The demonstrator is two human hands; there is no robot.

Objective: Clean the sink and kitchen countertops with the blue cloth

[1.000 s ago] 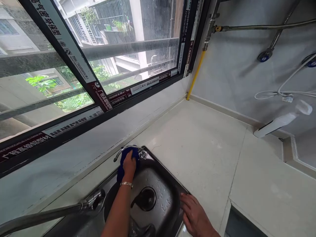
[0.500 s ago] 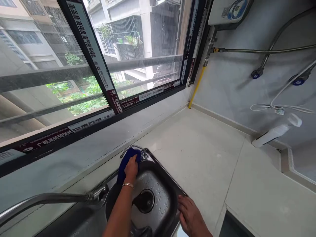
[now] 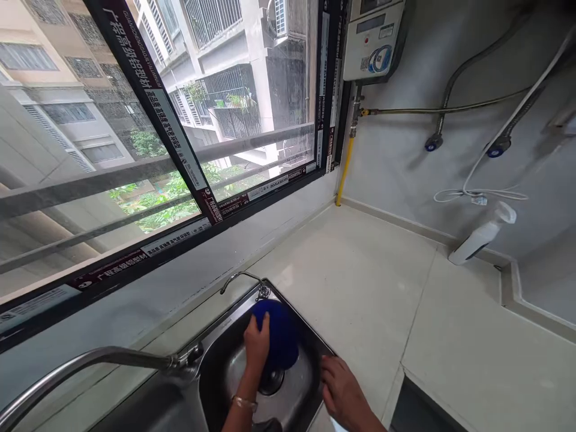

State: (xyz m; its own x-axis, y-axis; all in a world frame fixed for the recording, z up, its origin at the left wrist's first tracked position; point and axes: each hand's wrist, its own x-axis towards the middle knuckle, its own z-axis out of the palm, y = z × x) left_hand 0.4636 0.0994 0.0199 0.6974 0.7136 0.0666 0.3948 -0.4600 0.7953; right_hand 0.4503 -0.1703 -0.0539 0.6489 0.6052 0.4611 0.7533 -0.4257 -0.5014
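Note:
A dark blue cloth (image 3: 281,336) hangs spread over the basin of the steel sink (image 3: 234,366), near its far corner. My left hand (image 3: 257,343), with a bracelet at the wrist, is closed on the cloth's left side. Just beyond the cloth, a small curved tap (image 3: 243,274) rises from the sink's corner. The drain (image 3: 272,382) is partly covered by the cloth. My right hand (image 3: 342,390) lies at the sink's right rim and the counter, fingers loosely extended and holding nothing.
A larger faucet (image 3: 112,355) reaches in from the left. The pale counter (image 3: 355,276) runs right to a white spray bottle (image 3: 479,240) by the wall. A dark opening (image 3: 418,408) cuts the counter's front. A yellow pipe (image 3: 345,171) stands in the corner beside the window.
My left hand has drawn the cloth from the small tap to the right, over the basin, where it now hangs wider. My right hand stays by the rim. The view has shifted slightly.

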